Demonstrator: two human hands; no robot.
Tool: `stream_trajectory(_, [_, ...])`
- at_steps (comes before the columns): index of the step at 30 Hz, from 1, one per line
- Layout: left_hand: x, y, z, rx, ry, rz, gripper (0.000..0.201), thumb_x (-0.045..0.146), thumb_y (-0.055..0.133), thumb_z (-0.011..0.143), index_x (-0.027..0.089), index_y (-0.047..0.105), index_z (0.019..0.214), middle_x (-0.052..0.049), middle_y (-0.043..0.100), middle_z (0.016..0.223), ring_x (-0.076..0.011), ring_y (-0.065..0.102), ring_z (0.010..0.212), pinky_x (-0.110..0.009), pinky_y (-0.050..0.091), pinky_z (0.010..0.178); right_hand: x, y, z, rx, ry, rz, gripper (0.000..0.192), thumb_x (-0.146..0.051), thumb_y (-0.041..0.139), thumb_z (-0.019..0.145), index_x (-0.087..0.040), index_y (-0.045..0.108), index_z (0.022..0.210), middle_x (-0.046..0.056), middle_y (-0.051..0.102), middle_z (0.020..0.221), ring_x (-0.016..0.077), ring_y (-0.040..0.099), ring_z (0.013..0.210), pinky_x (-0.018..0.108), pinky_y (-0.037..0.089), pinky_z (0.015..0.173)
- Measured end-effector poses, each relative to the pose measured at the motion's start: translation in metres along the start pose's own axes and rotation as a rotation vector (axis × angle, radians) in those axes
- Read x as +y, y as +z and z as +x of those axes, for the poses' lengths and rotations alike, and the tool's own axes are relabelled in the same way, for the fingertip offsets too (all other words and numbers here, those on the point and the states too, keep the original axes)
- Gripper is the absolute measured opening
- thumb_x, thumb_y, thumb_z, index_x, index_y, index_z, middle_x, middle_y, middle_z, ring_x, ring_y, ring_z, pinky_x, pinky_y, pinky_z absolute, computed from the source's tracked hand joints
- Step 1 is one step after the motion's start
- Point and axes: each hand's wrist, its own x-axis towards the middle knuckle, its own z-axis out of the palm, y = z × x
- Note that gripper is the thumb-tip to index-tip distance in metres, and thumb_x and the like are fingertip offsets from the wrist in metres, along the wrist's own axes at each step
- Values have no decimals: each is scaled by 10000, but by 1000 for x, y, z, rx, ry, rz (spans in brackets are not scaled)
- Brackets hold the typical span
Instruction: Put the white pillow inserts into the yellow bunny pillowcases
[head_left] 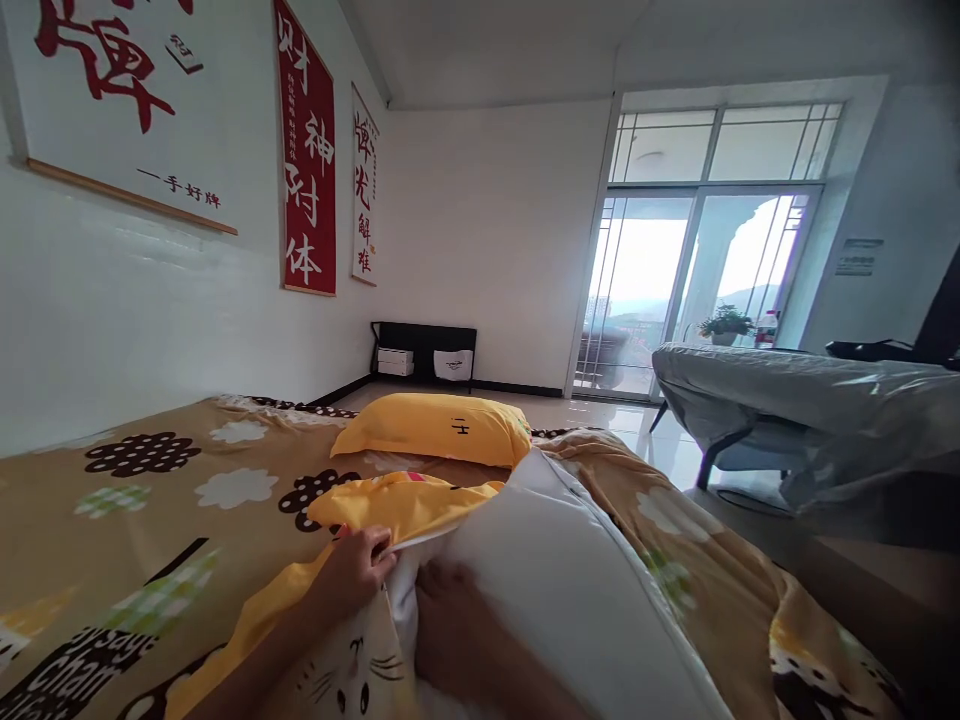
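Observation:
A yellow pillowcase (pixel 409 502) with a cartoon cat face lies crumpled in front of me, its mouth pulled open. My left hand (pixel 365 560) has its fingers closed on the edge of that opening. A plump white pillow (pixel 570 590) rests to the right, and one side of it meets the opening. My right hand (pixel 454 610) is at the pillow's left side, just inside the mouth of the case. It is blurred by motion, with the fingers curled against the white fabric. How much of the pillow is inside the case is hidden.
Beyond lies a filled yellow pillow (pixel 431 425). Everything rests on a brown patterned blanket (pixel 172 500). At right stands a plastic-covered table (pixel 795 385). A black rack (pixel 424 345) with white boxes is by the far wall, near glass doors (pixel 645 270).

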Motion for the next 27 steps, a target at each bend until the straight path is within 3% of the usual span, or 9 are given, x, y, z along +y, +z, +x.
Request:
stream_trajectory(3, [9, -5, 8, 71, -6, 17, 240, 284, 394, 759, 195, 266, 577, 26, 379, 575, -119, 381, 605, -272, 247, 620, -7, 27, 32, 32, -30, -5, 536, -328, 536, 817, -190, 478, 1331, 159, 569, 1289, 345, 463, 1236, 572, 337, 1007])
stream_trajectory(6, [27, -4, 14, 122, -24, 52, 257, 278, 399, 775, 196, 271, 568, 17, 399, 559, -120, 388, 589, -273, 236, 593, -6, 39, 54, 13, -29, 17, 428, -258, 491, 840, -187, 555, 1257, 164, 565, 1302, 331, 466, 1244, 527, 347, 1019])
stream_trajectory(10, [38, 14, 9, 79, -3, 115, 207, 293, 397, 831, 189, 437, 656, -23, 568, 683, -145, 512, 677, -265, 303, 635, 9, 35, 47, -22, -17, 85, 387, -266, 520, 807, -195, 608, 1178, 135, 536, 1356, 326, 437, 1286, 510, 304, 1071])
stream_trajectory(14, [-1, 13, -8, -179, 146, -124, 303, 464, 421, 850, 194, 555, 821, -42, 636, 885, -176, 571, 852, -256, 407, 757, 39, -4, 11, -86, -3, 334, 487, -272, 571, 743, -232, 577, 1228, 63, 594, 1304, 249, 515, 1223, 403, 367, 1056])
stream_trajectory(17, [-48, -14, -13, -25, 31, -380, 422, 528, 308, 871, 195, 566, 838, -58, 651, 907, -186, 596, 871, -271, 452, 794, 45, -27, -2, 87, 135, 374, 628, -280, 595, 721, -232, 479, 1336, 73, 485, 1407, 220, 446, 1286, 351, 355, 1064])
stream_trajectory(19, [-74, -31, -12, 152, -169, -285, 450, 579, 356, 829, 187, 577, 856, -86, 669, 933, -222, 612, 891, -302, 460, 802, 35, -21, 3, 132, 154, 234, 695, -312, 615, 719, -257, 421, 1384, 96, 390, 1469, 271, 371, 1334, 422, 322, 1072])
stream_trajectory(21, [-89, -34, -14, 170, -292, -174, 472, 618, 442, 774, 188, 607, 877, -93, 691, 944, -250, 625, 906, -312, 466, 803, 21, -1, 15, 90, 131, 116, 692, -329, 585, 765, -284, 368, 1420, 114, 370, 1479, 316, 346, 1340, 490, 311, 1045])
stream_trajectory(24, [-96, -18, -25, 98, -248, -206, 519, 665, 421, 784, 208, 658, 844, -58, 715, 862, -245, 640, 878, -281, 480, 766, 9, 30, 32, 54, 136, 57, 618, -333, 517, 831, -273, 360, 1426, 139, 412, 1449, 332, 368, 1315, 521, 300, 1021])
stream_trajectory(27, [-100, -8, -36, 120, -210, -219, 595, 707, 361, 793, 196, 666, 765, -43, 699, 752, -248, 638, 812, -277, 486, 716, 13, 37, 39, 51, 128, 55, 606, -356, 519, 829, -290, 374, 1414, 125, 450, 1423, 320, 394, 1298, 529, 294, 1020])
